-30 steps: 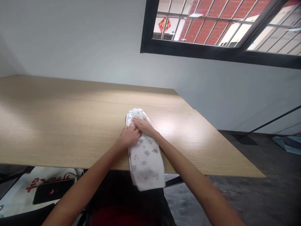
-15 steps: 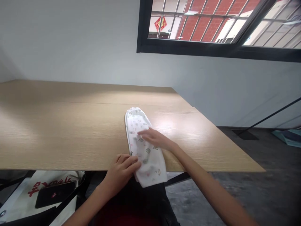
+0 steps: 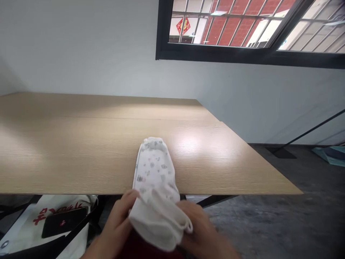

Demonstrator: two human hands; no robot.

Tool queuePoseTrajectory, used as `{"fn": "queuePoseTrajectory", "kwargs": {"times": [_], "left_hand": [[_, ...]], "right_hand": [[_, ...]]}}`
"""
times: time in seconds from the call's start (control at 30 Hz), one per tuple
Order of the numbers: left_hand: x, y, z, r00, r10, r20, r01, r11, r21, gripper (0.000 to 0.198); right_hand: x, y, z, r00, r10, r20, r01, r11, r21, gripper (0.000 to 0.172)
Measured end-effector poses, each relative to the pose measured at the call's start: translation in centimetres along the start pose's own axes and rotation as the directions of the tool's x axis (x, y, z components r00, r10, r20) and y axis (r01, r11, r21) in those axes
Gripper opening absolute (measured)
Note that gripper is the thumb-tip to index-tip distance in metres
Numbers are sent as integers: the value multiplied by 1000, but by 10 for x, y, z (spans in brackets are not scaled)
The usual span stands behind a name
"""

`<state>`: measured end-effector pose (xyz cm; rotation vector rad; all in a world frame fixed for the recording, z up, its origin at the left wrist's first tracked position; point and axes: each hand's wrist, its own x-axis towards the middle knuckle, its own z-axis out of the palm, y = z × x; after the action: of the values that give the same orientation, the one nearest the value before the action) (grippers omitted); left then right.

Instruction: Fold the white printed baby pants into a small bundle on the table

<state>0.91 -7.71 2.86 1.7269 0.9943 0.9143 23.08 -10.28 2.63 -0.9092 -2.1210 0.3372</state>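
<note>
A small white garment (image 3: 153, 169) with a fine printed pattern lies lengthwise over the near edge of the wooden table (image 3: 67, 151). Its far end, with a gathered cuff, rests on the tabletop. Its near end hangs off the edge, bunched up. My left hand (image 3: 115, 223) grips that bunched end from the left, fingers curled onto the cloth. My right hand (image 3: 199, 226) holds the same end from the right and below, partly hidden under the fabric and blurred.
A white bag with red lettering (image 3: 51, 216) and a dark phone-like object (image 3: 63, 221) on it sit below the table at the left. A white wall and a black-framed window (image 3: 242, 54) stand behind. Grey floor (image 3: 283, 223) spreads to the right.
Both hands have drawn back from the tabletop to the near edge. The garment slid toward me and its near end is now bunched between the two hands.
</note>
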Motion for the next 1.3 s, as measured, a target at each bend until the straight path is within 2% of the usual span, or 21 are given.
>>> {"fn": "queuePoseTrajectory", "kwargs": {"times": [0.1, 0.17, 0.27, 0.33, 0.37, 0.4, 0.47, 0.53, 0.6, 0.67, 0.73, 0.8, 0.87, 0.9, 0.97, 1.07, 1.13, 1.2, 1.23, 1.27, 1.3], "left_hand": [[-27, 18, 0, 996, -84, -22, 84, 996, -26, 32], [-16, 29, -3, 996, -52, -77, 51, 999, -13, 29], [42, 34, -10, 975, 70, -210, -38, 988, 150, 28], [85, 27, -15, 948, 99, -302, 37, 909, 415, 34], [102, 21, -16, 940, 107, -324, 65, 877, 477, 33], [114, 14, -17, 935, 125, -332, 78, 840, 537, 32], [123, 1, -15, 944, 193, -269, 11, 793, 609, 35], [121, -8, -11, 960, 270, -74, -156, 738, 657, 37], [123, -12, -7, 939, 291, 182, -337, 682, 649, 34], [140, -18, -5, 900, 255, 353, -430, 645, 631, 30], [166, -24, -7, 904, 203, 375, -415, 625, 661, 31], [188, -30, -11, 943, 164, 290, -328, 610, 721, 36], [194, -33, -16, 966, 157, 204, -258, 599, 758, 41], [189, -33, -19, 968, 163, 193, -252, 597, 762, 43], [165, -31, -26, 957, 171, 236, -291, 599, 746, 45], [109, -25, -41, 902, 87, 424, -364, 682, 634, 40], [72, -19, -52, 841, 20, 540, -366, 757, 541, 57], [41, -15, -59, 796, -21, 605, -357, 792, 496, 93], [30, -13, -60, 790, -32, 612, -355, 789, 501, 104], [21, -12, -59, 795, -36, 606, -353, 785, 509, 106], [15, -13, -56, 804, -26, 594, -354, 782, 514, 99]], "right_hand": [[-5, -35, -6, 959, 270, 90, -280, 952, 127, 13], [8, -35, -13, 918, 384, 94, -395, 901, 180, 12], [56, 0, -23, 869, 494, -18, -480, 852, 209, 24], [89, 32, -25, 814, 580, -28, -573, 810, 122, 32], [101, 45, -24, 804, 594, -31, -594, 804, 29, 36], [108, 55, -21, 818, 572, -60, -575, 814, -81, 41], [108, 62, -12, 899, 433, -71, -434, 853, -290, 49], [92, 56, 0, 964, 264, 34, -228, 887, -401, 43], [72, 44, 12, 962, 175, 212, -78, 913, -399, 38], [55, 32, 21, 933, 160, 322, -29, 926, -377, 42], [46, 25, 23, 913, 180, 367, -37, 931, -364, 46], [42, 24, 19, 897, 191, 400, -48, 939, -341, 50], [41, 28, 11, 877, 173, 448, -32, 952, -304, 60], [40, 32, 7, 870, 162, 465, -22, 956, -292, 69], [37, 41, 1, 873, 150, 465, -9, 956, -292, 77], [28, 53, -1, 912, 88, 400, 27, 962, -273, 72], [20, 54, -1, 935, 17, 354, 61, 976, -207, 71], [13, 50, -2, 957, -17, 289, 58, 989, -134, 63], [10, 46, -3, 967, -15, 253, 43, 993, -106, 57], [7, 42, -4, 976, -3, 217, 22, 996, -85, 51], [7, 39, -5, 982, 16, 187, -3, 998, -70, 46]]}}
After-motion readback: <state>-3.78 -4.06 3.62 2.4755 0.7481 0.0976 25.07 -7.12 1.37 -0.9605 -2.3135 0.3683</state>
